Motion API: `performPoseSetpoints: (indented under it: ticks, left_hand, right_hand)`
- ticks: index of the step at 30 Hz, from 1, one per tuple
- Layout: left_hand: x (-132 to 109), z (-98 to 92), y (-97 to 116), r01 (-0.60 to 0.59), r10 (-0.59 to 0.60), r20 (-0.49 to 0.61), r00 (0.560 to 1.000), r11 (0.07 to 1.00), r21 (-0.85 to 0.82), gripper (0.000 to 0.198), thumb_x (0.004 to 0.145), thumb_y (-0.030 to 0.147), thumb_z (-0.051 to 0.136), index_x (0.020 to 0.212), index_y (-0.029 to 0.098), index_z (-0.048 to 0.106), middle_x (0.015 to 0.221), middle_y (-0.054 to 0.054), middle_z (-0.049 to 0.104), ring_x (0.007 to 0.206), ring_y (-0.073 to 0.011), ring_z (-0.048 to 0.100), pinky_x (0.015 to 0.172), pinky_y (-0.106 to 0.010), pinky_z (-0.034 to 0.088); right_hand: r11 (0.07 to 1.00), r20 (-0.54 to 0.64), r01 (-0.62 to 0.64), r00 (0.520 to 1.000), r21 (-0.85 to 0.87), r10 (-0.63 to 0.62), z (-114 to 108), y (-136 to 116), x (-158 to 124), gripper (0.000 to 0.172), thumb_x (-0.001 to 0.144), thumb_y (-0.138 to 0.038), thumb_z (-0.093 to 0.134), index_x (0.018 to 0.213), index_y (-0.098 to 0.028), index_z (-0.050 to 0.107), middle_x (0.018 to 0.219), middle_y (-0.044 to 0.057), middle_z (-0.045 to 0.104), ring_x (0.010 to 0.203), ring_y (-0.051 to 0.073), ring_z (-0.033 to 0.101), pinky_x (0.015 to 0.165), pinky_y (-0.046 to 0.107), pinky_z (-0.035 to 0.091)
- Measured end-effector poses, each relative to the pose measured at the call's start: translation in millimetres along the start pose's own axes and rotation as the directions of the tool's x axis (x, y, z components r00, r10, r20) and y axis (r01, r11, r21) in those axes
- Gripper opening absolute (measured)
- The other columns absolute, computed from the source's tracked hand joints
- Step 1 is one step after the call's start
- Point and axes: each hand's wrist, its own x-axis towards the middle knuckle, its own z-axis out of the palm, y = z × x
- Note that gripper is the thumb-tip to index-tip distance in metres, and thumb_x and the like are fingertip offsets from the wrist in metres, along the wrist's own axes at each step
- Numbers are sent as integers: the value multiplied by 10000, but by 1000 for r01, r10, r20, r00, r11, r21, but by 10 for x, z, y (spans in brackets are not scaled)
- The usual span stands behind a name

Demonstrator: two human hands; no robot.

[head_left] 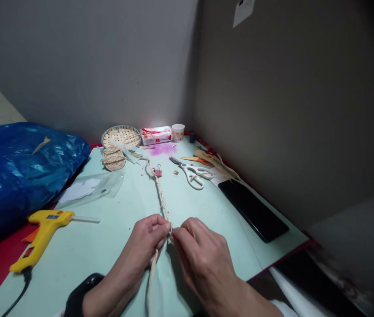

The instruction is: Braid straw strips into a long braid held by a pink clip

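Note:
A long pale braided straw cord [159, 193] runs down the middle of the light green mat [108, 246] toward me. My left hand [147, 244] pinches the near end of the braid with thumb and fingers. My right hand [200, 255] pinches the same spot from the right, the fingertips of both hands touching. Loose unbraided strands [152, 273] hang down between my wrists. A small pink binder clip [157, 172] grips the far end of the braid.
A yellow glue gun [42, 235] lies at the left, a blue plastic bag [18, 167] behind it. White scissors [192, 174], straw strips [218, 165] and a black phone [253, 209] lie on the right. A woven basket [121, 135], coiled mats [113, 158], tissue pack [156, 135] and cup [178, 131] stand at the back.

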Motion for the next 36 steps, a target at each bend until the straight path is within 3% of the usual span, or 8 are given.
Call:
performPoseSetpoints:
  ticks: [7, 12, 15, 20, 23, 26, 31, 36]
  left_hand:
    - [20, -102, 10, 113, -87, 176, 981, 983, -144, 272, 815, 330, 610, 647, 186, 451, 482, 109, 318, 392, -27, 110, 371, -198, 59]
    - [24, -94, -6, 87, -73, 129, 989, 991, -102, 247, 791, 362, 654, 729, 181, 498, 486, 103, 389, 386, -20, 166, 384, -182, 107]
    - [-2, -70, 7, 73, -68, 88, 994, 996, -53, 257, 776, 386, 664, 753, 183, 507, 478, 99, 403, 383, -25, 225, 393, -182, 128]
    - [-6, -66, 11, 53, -55, 74, 996, 998, 30, 258, 774, 407, 653, 769, 182, 526, 475, 100, 397, 376, -30, 224, 394, -186, 129]
    - [22, -87, -11, 26, -31, 94, 995, 998, 62, 281, 777, 433, 647, 761, 183, 519, 478, 96, 398, 392, -41, 246, 405, -189, 142]
    - [37, -110, -17, -3, -7, 90, 996, 993, 121, 276, 786, 427, 638, 751, 176, 528, 482, 95, 379, 417, -52, 253, 423, -197, 157]
    - [31, -127, 8, -68, 40, 131, 991, 974, 218, 266, 789, 402, 636, 720, 168, 530, 496, 80, 402, 476, -74, 296, 464, -202, 202]
    - [46, -123, 2, -90, 72, 87, 994, 968, 234, 290, 751, 412, 668, 663, 177, 523, 482, 72, 417, 480, -88, 333, 476, -209, 228]
  right_hand:
    - [995, -75, 74, 994, -63, -79, 108, -29, -93, 222, 884, -46, 419, 883, -137, 621, 666, 40, 533, 589, 148, 441, 564, 285, 285]
    - [977, -33, 170, 984, -131, -176, 54, -14, -93, 221, 899, -78, 427, 849, -124, 638, 674, 51, 567, 624, 174, 468, 590, 323, 283]
    - [997, 62, 70, 996, -13, -69, -119, 64, -17, 197, 914, -236, 495, 790, -166, 632, 746, 57, 600, 691, 191, 499, 649, 337, 328]
    - [989, 145, -144, 980, 38, 137, -306, 227, 231, 217, 915, -322, 516, 1021, -157, 610, 910, 100, 625, 843, 228, 548, 757, 353, 388]
    - [967, 448, -192, 889, 167, 99, -236, 248, 340, 221, 914, -364, 511, 941, -164, 601, 840, 79, 634, 756, 196, 558, 684, 299, 395]
    - [875, 606, -336, 793, 349, 63, -150, 268, 388, 269, 947, -376, 458, 816, -173, 577, 697, 21, 598, 595, 125, 501, 552, 229, 339]
    - [741, 612, -398, 791, 542, -23, -129, 360, 398, 281, 973, -274, 395, 848, -171, 625, 608, -23, 546, 588, 105, 508, 603, 206, 362]
    - [785, 580, -393, 813, 478, 53, -88, 381, 383, 226, 916, -189, 448, 798, -171, 639, 610, -19, 592, 589, 114, 516, 610, 223, 350]
